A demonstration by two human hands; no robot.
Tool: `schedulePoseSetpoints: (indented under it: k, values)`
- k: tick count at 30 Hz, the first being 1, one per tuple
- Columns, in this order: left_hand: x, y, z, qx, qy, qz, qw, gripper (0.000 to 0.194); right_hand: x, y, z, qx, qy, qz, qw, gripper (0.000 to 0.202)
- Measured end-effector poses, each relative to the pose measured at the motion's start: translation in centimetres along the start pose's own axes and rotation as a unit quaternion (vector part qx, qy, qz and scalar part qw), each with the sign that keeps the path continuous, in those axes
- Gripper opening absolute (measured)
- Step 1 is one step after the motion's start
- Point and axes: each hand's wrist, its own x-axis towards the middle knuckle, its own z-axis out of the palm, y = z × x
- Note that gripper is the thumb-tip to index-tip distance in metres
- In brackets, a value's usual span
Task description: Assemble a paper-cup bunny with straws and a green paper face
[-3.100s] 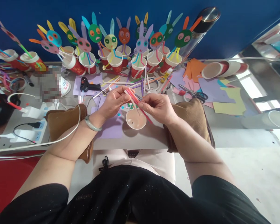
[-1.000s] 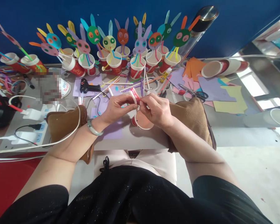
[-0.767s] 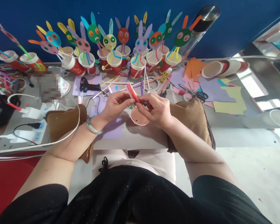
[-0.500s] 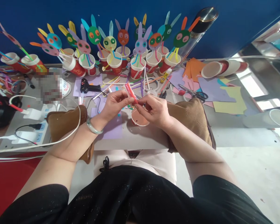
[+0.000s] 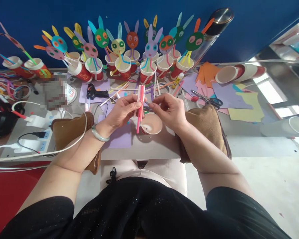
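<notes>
My left hand [image 5: 126,111] is closed round a small bundle of pink and red straws [image 5: 140,108], thumb pressed against them; they point nearly upright. Beside it, my right hand [image 5: 169,111] has thumb and forefinger pinched together close to the straws. Whatever sits at those fingertips is too small to make out. Just below both hands a paper cup [image 5: 151,124] stands with its mouth facing up. A purple paper sheet [image 5: 119,139] lies under my left hand.
Rabbit-faced straw figures stand in red paper cups [image 5: 94,69] along the blue wall. A black glue gun [image 5: 97,93] lies left, scissors [image 5: 206,99] right. Brown cloth sleeves [image 5: 201,132] flank my arms. White cables [image 5: 72,147] and a power strip [image 5: 43,141] are at left.
My right fingers have moved off the straws and slightly right. The straws, tilted before, now stand nearly upright in my left hand. More of the cup's inside shows.
</notes>
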Motion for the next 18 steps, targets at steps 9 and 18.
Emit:
schedulePoseSetpoints:
  k: [9, 18]
  values:
    - [0.5, 0.0, -0.7, 0.016, 0.030, 0.021, 0.999, 0.028, 0.6, 0.9, -0.8, -0.020, -0.185, 0.035, 0.982, 0.012]
    - [1.0, 0.8, -2.0, -0.032, 0.066, 0.035, 0.997, 0.029, 0.7, 1.5, -0.4, 0.079, 0.046, 0.027, 0.995, 0.011]
